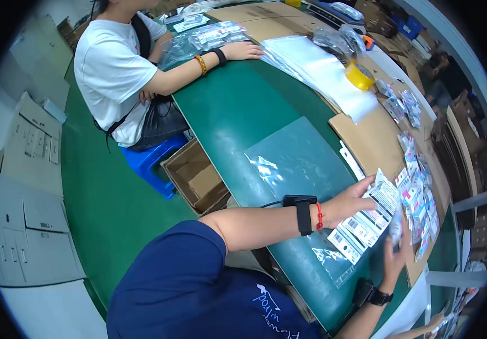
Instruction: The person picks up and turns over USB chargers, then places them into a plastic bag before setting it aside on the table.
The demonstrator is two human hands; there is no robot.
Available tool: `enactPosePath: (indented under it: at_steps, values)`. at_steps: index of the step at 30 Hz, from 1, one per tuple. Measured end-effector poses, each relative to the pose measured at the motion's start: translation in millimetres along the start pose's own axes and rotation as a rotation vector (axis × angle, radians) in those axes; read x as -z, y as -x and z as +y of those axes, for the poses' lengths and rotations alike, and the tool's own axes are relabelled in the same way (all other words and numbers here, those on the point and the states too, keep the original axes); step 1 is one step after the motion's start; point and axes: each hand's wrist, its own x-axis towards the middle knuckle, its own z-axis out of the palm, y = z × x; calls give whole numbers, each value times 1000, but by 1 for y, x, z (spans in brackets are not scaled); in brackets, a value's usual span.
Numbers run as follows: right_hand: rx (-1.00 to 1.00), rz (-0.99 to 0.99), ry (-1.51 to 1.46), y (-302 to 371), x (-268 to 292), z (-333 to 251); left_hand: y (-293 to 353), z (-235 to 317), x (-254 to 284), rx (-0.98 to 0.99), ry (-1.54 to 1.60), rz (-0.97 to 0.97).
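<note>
My left hand (349, 202) grips several flat white printed packets (362, 223), fanned together, their text and barcode side up. The thumb lies on top and the fingers go underneath. At the packets' right edge, my right hand (397, 254) has its fingers curled around a small whitish plastic-wrapped packet (395, 226), whose contents I cannot make out. Beneath both hands a large clear plastic bag (300, 155) lies flat on the green table (232, 113). Just right of my hands is a heap of similar small packets (418, 198).
Across the table sits a person (116, 68) on a blue stool (152, 164), one hand resting near bagged packets (215, 35). A yellow tape roll (360, 75) stands on white plastic sheets (317, 68). Cardboard (368, 141) covers the right side. An opened carton (198, 175) is beside the table.
</note>
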Motion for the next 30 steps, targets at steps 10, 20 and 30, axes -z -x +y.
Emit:
enactPosePath:
  at_steps: [10,20,30]
  values:
    - [368,-60,315,-7,-2,-99,3,10,-1,-113,-64,39]
    - [33,258,-1502,-77,6,-73,-17,32,1,-335,-25,238]
    - [32,652,-1612,-135,-42,-164,-46,53,-13,-641,-15,297]
